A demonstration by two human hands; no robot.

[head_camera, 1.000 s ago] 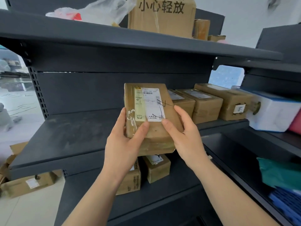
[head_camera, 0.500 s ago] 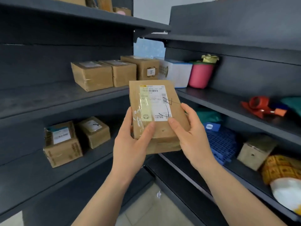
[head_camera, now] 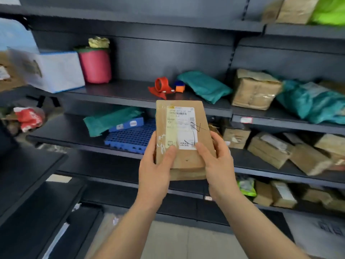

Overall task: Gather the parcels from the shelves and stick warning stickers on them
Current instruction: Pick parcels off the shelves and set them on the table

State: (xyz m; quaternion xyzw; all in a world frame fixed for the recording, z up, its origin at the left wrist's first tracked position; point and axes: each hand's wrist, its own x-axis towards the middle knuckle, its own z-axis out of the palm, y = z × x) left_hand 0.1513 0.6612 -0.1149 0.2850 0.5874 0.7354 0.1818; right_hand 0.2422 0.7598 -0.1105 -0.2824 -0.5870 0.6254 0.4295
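I hold a flat brown cardboard parcel (head_camera: 186, 161) with a white shipping label up in front of me, in the middle of the head view. My left hand (head_camera: 155, 171) grips its lower left edge, thumb on the front face. Its lower right edge is gripped by my right hand (head_camera: 218, 165), thumb touching the label. A second brown piece lies under the parcel at its bottom edge. More brown parcels (head_camera: 268, 148) lie on the dark shelves to the right, with another box (head_camera: 255, 89) one shelf higher.
Dark metal shelving (head_camera: 130, 94) faces me. On it stand a red tape dispenser (head_camera: 162, 87), teal bags (head_camera: 203, 86), a pink container (head_camera: 95, 66), a white box (head_camera: 56, 70) and a blue plastic grid (head_camera: 130, 139). Another shelf unit (head_camera: 28, 174) juts out at left.
The view has swung to the right from the first shelf unit to the neighbouring one. Both hands keep the same hold on the parcel, carried along in front of me.
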